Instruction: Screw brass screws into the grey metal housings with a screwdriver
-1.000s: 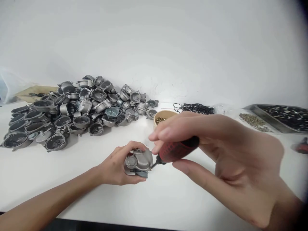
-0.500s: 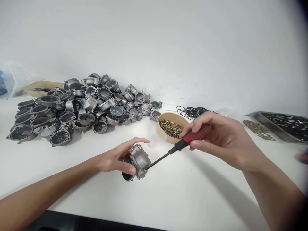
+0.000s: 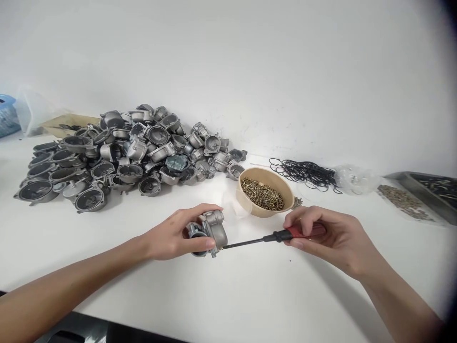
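My left hand (image 3: 169,236) is wrapped round a small grey metal carburetor (image 3: 217,233), its thumb across the near side and its fingers over the top and behind. In my right hand (image 3: 332,238) is a screwdriver (image 3: 282,236) with a red and black handle and a dark shaft, lying almost level. The screwdriver's tip meets a small brass-coloured screw (image 3: 222,248) at the carburetor's lower right edge. How deep the screw sits I cannot tell. Behind my hands stands a round tan bowl (image 3: 243,204) holding many brass-coloured screws (image 3: 264,193).
A large heap of grey carburetor bodies (image 3: 137,150) spreads over the table's (image 3: 250,295) left back. Along the wall on the right lie black rubber rings (image 3: 303,172), a clear plastic bag (image 3: 357,178), small loose parts (image 3: 405,202) and a metal tray (image 3: 421,193).
My right hand has come down and the screwdriver has swung from a slant to nearly level. The carburetor has turned in my left hand and risen slightly. The camera view has shifted a little.
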The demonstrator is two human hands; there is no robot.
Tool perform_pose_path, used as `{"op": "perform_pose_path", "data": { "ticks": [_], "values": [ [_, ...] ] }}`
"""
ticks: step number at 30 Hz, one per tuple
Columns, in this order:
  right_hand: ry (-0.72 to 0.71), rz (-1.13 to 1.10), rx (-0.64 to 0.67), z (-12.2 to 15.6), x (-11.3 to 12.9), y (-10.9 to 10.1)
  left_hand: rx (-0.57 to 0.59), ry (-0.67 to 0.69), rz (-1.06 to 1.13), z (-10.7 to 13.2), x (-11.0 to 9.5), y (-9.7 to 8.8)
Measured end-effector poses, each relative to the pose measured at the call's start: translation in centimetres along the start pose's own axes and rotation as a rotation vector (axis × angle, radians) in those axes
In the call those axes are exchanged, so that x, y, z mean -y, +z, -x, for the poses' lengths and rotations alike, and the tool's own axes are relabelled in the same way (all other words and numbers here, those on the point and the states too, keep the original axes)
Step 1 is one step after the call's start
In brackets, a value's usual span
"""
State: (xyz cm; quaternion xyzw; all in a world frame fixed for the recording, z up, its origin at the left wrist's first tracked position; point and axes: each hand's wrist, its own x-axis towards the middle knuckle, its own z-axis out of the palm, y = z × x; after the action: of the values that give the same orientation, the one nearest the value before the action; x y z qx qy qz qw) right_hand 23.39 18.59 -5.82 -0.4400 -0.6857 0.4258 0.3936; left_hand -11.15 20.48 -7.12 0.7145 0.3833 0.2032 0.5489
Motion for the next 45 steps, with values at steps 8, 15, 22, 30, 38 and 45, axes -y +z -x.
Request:
{"op": "perform_pose_path", "data": {
  "ticks": [8,15,22,30,38,45],
  "values": [
    [0.074,-0.086,0.013,-0.6,-1.4,0.9,-0.089,0.092,-0.189,0.4,0.8,-0.1],
    [0.025,-0.055,0.047,0.1,-2.1,0.6,-0.181,0.329,-0.297,0.1,2.3,1.6],
    [0.075,-0.109,-0.037,0.3,-2.1,1.5,-0.290,0.353,-0.362,0.3,2.6,1.7],
    [0.120,-0.057,-0.032,0.5,-1.4,2.1,-0.310,0.354,-0.391,0.4,2.8,1.8],
    [0.135,-0.056,-0.052,0.5,-1.5,2.3,-0.301,0.334,-0.436,0.4,2.3,1.5],
    [0.179,-0.079,-0.053,0.1,-1.4,2.6,-0.315,0.328,-0.445,0.4,2.5,1.4]
  ]
}}
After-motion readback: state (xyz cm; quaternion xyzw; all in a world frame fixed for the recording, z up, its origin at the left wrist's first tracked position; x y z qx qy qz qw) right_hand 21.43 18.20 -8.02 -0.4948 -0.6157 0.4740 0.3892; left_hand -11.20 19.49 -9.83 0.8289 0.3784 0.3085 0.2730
